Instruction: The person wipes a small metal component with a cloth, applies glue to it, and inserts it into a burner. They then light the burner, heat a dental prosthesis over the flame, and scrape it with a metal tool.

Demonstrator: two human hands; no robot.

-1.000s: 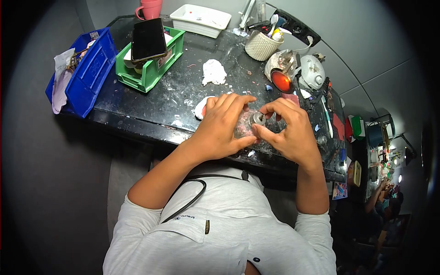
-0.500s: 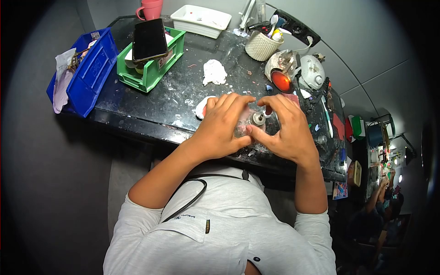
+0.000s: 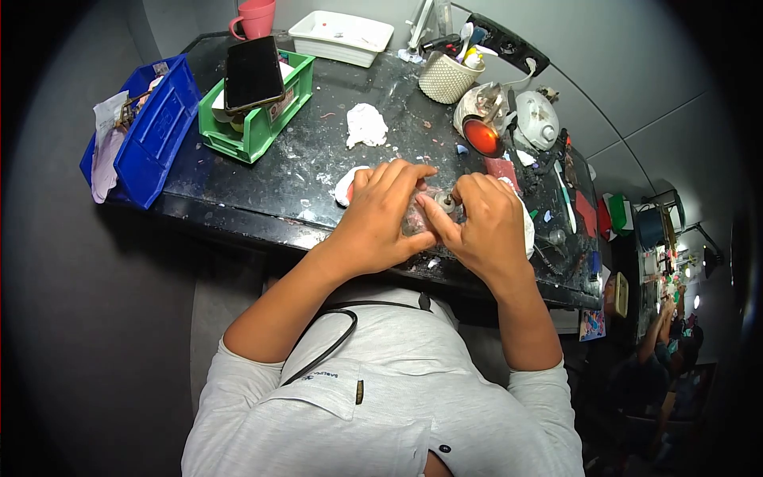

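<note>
A small clear glass spirit lamp (image 3: 417, 220) with a metal wick collar (image 3: 445, 203) stands at the desk's front edge between my two hands. My left hand (image 3: 380, 208) curls round the glass from the left, fingers at the far side and thumb at the near side. From the right, my right hand (image 3: 486, 226) closes on the top of the lamp, thumb across the front and bent fingers beside the wick. My fingers hide part of the lamp. A white piece with a pinkish-red part (image 3: 346, 188) lies just left of my left hand.
At the left stand a blue bin (image 3: 155, 135) and a green bin (image 3: 266, 127) with a phone (image 3: 253, 73) on top. A white lump (image 3: 366, 126), a white tray (image 3: 342, 36), a tool cup (image 3: 450, 78) and a glowing orange-red round thing (image 3: 482, 137) sit farther back.
My right hand has moved left and its fingers have closed in on the lamp's top. A white piece behind that hand shows more now. My left hand is nearly unchanged.
</note>
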